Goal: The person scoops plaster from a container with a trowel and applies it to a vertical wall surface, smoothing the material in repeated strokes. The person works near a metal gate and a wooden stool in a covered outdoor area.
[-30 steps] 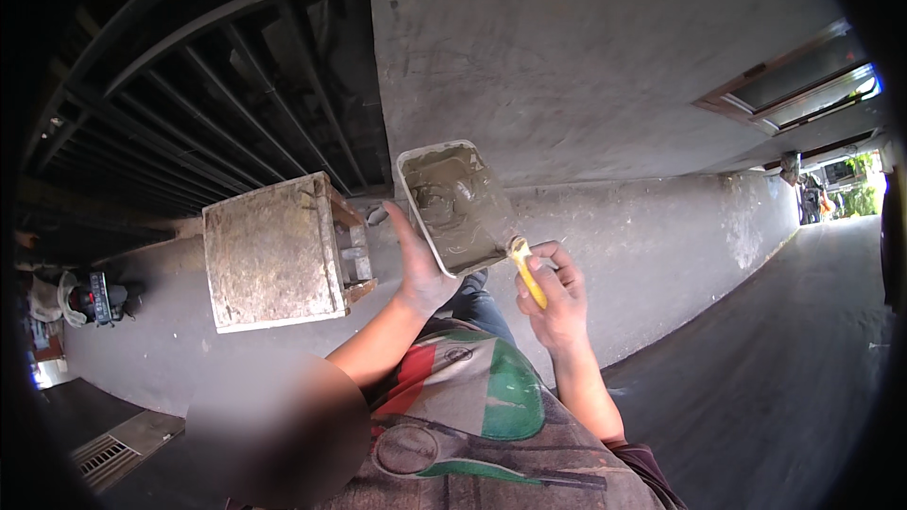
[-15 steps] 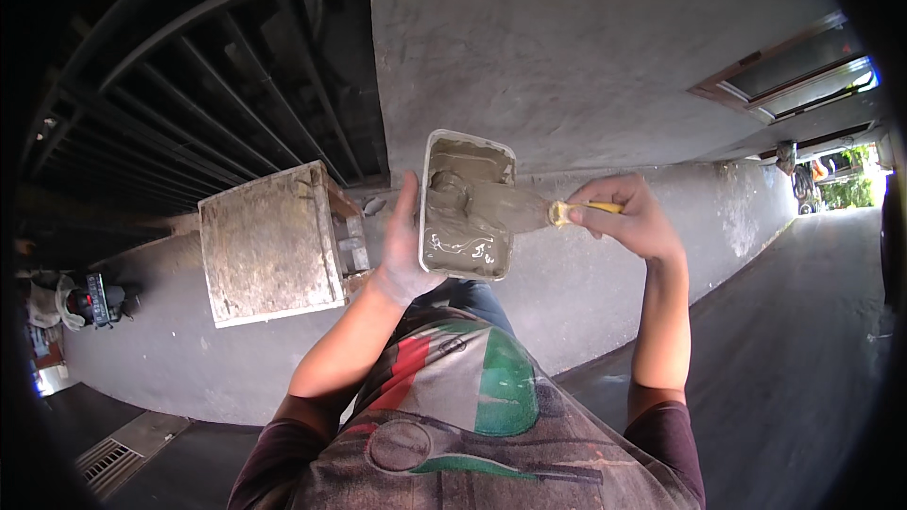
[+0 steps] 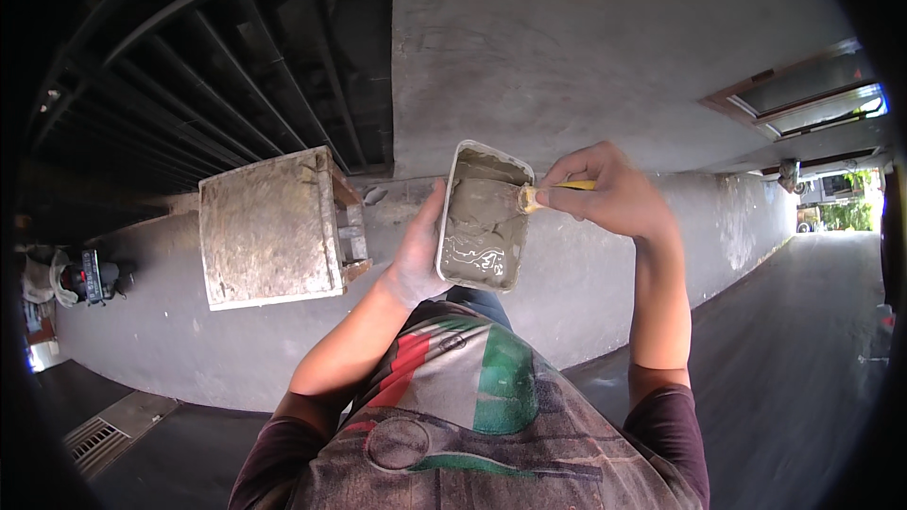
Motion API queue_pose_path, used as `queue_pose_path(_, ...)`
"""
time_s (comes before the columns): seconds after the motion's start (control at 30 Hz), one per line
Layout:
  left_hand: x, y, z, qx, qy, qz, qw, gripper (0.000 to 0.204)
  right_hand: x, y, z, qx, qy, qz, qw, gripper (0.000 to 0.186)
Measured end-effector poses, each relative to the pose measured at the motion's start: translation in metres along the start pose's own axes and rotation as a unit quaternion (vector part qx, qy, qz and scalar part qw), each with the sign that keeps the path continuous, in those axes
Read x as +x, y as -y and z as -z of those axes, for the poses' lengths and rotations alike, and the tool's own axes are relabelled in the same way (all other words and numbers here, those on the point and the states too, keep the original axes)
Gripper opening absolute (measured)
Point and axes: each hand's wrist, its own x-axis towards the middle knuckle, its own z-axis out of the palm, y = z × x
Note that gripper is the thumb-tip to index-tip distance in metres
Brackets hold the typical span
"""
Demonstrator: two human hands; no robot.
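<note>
My left hand (image 3: 416, 255) is wrapped round the underside and left side of a pale rectangular plastic container (image 3: 442, 231), holding it upright beneath my view. Wet grey-brown paste (image 3: 482, 222) fills much of it, smeared up the inner walls, with a glossy patch toward the near end. My right hand (image 3: 605, 194) grips the yellow handle of a scraper (image 3: 529, 198) at the container's right rim; its blade is in the paste and hard to make out.
A worn, stained wooden stool (image 3: 265, 227) stands at my left, beside dark metal bars (image 3: 217, 57). A grey plastered wall (image 3: 567, 57) rises ahead, with a wood-framed window (image 3: 794, 94) at right. A scooter (image 3: 85, 279) is at far left, a floor grate (image 3: 99, 444) lower left.
The container has shifted right and turned more upright in the view. My right hand has risen and turned, bringing the scraper from the lower right rim into the paste higher up.
</note>
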Motion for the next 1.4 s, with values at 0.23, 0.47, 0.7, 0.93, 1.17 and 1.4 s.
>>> queue_pose_path(0.23, 0.0, -0.004, 0.005, 0.031, 0.005, -0.035, 0.999, 0.075, -0.01, -0.037, -0.018, 0.195, -0.007, -0.079, 0.978, 0.023)
queue_pose_path(0.47, 0.004, -0.012, 0.002, -0.042, -0.005, -0.053, 0.998, 0.074, -0.035, -0.074, -0.041, 0.283, -0.128, 0.012, 0.951, 0.021)
queue_pose_path(0.7, 0.016, -0.029, -0.022, 0.01, 0.018, -0.118, 0.993, 0.064, -0.055, -0.077, -0.035, -0.209, -0.274, 0.336, 0.877, 0.04)
queue_pose_path(0.93, 0.017, -0.031, -0.051, 0.134, 0.087, -0.22, 0.962, 0.057, -0.08, -0.07, -0.007, -0.38, -0.253, 0.371, 0.809, 0.044)
queue_pose_path(1.17, 0.017, -0.038, -0.05, 0.042, 0.055, -0.193, 0.979, 0.057, -0.101, -0.045, 0.028, -0.4, -0.208, 0.367, 0.814, 0.034)
queue_pose_path(1.4, 0.017, -0.044, -0.047, -0.024, 0.062, -0.111, 0.992, 0.064, -0.103, -0.006, 0.069, -0.254, -0.183, 0.281, 0.907, 0.03)
